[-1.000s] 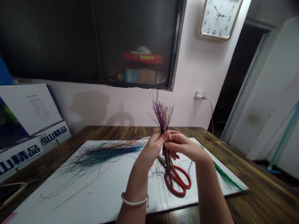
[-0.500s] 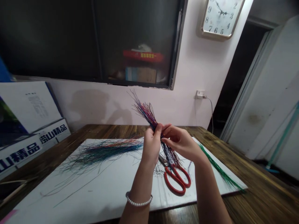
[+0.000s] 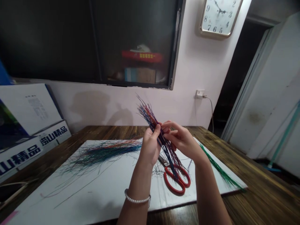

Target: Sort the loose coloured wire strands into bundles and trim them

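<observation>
A bundle of thin coloured wires (image 3: 149, 115), mostly blue, purple and red, is held up at a slant above the white board. My left hand (image 3: 151, 140) is closed around its middle, thumb on top. Against the bundle's right side, my right hand (image 3: 180, 139) has its fingers bent and pinched together at the strands; the fingertips are partly hidden. The lower strands hang over red-handled scissors (image 3: 167, 181), which lie on the board with their blades partly covered by my hands and the wires.
A loose pile of green, blue and orange wires (image 3: 105, 151) spreads over the left of the white board (image 3: 105, 193). Green strands (image 3: 220, 170) lie along its right edge. Printed boxes (image 3: 30, 150) stand at the left of the wooden table (image 3: 248, 175). A wall with a window stands behind.
The wire bundle has shifted slightly down in my hands, and its lower strands now reach further over the scissor handles. My right hand's fingers have shifted along the strands.
</observation>
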{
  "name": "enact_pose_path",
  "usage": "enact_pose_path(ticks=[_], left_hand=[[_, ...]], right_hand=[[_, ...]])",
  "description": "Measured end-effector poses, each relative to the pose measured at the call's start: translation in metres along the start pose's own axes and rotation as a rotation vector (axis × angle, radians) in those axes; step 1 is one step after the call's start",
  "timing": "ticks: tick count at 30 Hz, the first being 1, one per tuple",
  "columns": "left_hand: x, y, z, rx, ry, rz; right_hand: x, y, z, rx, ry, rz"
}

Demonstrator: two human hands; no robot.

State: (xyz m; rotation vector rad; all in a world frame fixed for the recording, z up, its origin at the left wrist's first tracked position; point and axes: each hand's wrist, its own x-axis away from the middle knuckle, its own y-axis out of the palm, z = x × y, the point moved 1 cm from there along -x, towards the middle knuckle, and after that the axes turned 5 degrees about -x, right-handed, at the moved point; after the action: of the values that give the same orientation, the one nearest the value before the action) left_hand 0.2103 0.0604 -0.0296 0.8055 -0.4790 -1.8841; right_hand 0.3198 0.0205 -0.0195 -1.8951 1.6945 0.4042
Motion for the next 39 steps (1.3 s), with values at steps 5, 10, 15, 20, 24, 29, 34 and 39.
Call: enact_pose_path(ticks=[5,10,15,20,24,29,34,39], left_hand=[[0.0,0.0,-0.002,-0.071,0.063,-0.048],[-0.002,-0.002,-0.003,-0.167,0.114,-0.045],[-0.007,-0.005,-0.007,-0.21,0.099,-0.004],[-0.011,-0.01,-0.016,-0.253,0.067,0.049],[-0.012,-0.011,-0.022,-0.277,0.043,0.069],[-0.012,-0.01,-0.025,-0.27,0.017,0.065],[-0.013,-0.012,-0.024,-0.246,0.007,0.072],[-0.012,-0.012,-0.023,-0.235,0.001,0.087]], right_hand=[[-0.004,0.002,0.008,0.134,-0.068,0.188],[-0.009,0.009,0.012,0.216,-0.124,0.335],[-0.011,0.017,0.012,0.26,-0.106,0.369],[-0.011,0.018,0.011,0.316,-0.058,0.412],[-0.011,0.013,0.017,0.303,0.001,0.435],[-0.012,0.003,0.024,0.18,0.071,0.424],[-0.012,-0.004,0.023,0.052,0.095,0.388],[-0.013,-0.004,0.025,-0.006,0.098,0.366]])
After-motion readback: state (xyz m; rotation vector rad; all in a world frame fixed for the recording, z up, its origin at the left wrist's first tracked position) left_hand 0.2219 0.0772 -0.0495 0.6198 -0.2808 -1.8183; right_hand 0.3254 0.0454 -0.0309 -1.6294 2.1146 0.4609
